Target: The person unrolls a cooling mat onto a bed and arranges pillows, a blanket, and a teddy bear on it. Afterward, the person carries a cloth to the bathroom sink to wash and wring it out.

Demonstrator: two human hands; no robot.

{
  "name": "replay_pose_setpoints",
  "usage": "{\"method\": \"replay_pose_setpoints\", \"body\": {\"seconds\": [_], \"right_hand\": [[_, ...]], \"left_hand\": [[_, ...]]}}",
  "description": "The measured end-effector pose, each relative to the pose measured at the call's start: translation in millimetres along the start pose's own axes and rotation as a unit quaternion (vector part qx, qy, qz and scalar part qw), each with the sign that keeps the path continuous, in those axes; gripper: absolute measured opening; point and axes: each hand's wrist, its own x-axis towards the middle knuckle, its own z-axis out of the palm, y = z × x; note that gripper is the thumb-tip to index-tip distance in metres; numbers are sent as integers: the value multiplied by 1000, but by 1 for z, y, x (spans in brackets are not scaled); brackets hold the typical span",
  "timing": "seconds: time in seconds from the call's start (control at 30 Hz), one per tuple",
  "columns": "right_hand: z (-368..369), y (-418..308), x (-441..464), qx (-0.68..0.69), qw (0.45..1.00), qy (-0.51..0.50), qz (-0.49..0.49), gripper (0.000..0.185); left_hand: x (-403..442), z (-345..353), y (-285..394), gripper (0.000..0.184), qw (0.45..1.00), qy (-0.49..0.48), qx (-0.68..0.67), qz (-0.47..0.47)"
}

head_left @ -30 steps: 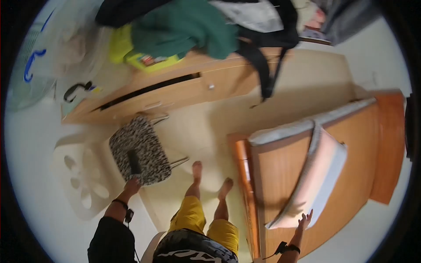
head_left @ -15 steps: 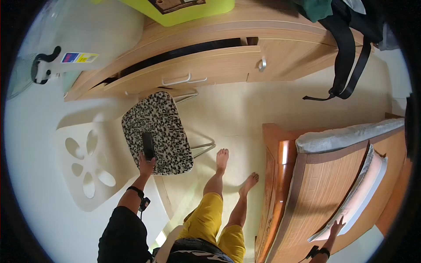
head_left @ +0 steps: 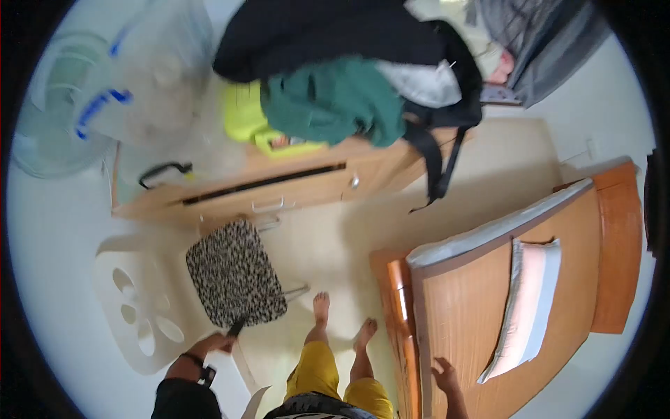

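Remote obs., my view: L hand (head_left: pixel 220 342) grasping dark obj. (head_left: pixel 238 325); obj. juts beyond fingers at near edge of spotted seat (head_left: pixel 234 272), seat contact can't tell. R hand (head_left: pixel 447 378) above near side of bed (head_left: pixel 453 307), fingers loosely spread, nothing held, apart f/ striped pillow (head_left: pixel 525 311).

Loose bright yellow shorts (head_left: pixel 310 369), dark shirt (head_left: pixel 317 405) with mottled grey print, black left sleeve (head_left: pixel 185 399), black band (head_left: pixel 190 358) round the left wrist (head_left: pixel 199 350), small dark boxy device (head_left: pixel 207 376) fixed to the band, bare right forearm (head_left: pixel 455 401), two bare feet (head_left: pixel 321 306)
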Motion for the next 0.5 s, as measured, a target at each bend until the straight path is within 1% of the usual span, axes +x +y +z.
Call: {"method": "replay_pose_setpoints", "body": {"seconds": [0.03,0.07,0.1,0.13,0.17,0.2,0.27,0.3,0.37,0.4,0.43,0.47,0.5], "right_hand": [[4,-9,1,6,1000,-8,-11,43],[7,-20,0,12,1000,-15,-21,42],[1,-37,0,33,998,-45,-32,43],[-5,-57,-1,53,994,-78,-45,43],[-8,-69,-2,-17,991,-50,-123,44],[-13,-77,1,-14,991,-30,-132,44],[-22,-92,3,-56,985,-76,-145,44],[-38,-112,-3,-51,985,-61,-151,44],[-80,-160,-16,-114,971,-123,-170,47],[-84,-165,-12,-73,970,-128,-195,47],[-86,-170,-11,-31,966,-135,-220,48],[-99,-190,-26,15,959,-118,-257,48],[-114,-216,-40,59,949,-100,-293,48]], "left_hand": [[-55,-12,11,49,963,-120,211,120],[-67,-23,-19,52,918,-210,199,273],[-98,-31,-4,50,922,-226,280,144],[-133,-40,-8,48,908,-231,351,7],[-181,-52,-3,48,908,-215,360,20],[-239,-63,5,48,899,-188,390,66],[-331,-85,33,55,872,-133,446,151],[-362,-94,61,55,868,-121,454,159],[-440,-113,133,43,896,-60,436,50],[-479,-117,167,42,907,-28,420,-4],[-513,-111,200,42,909,9,411,65],[-546,-92,233,42,906,42,399,133],[-584,-56,265,39,897,71,371,229]]}}
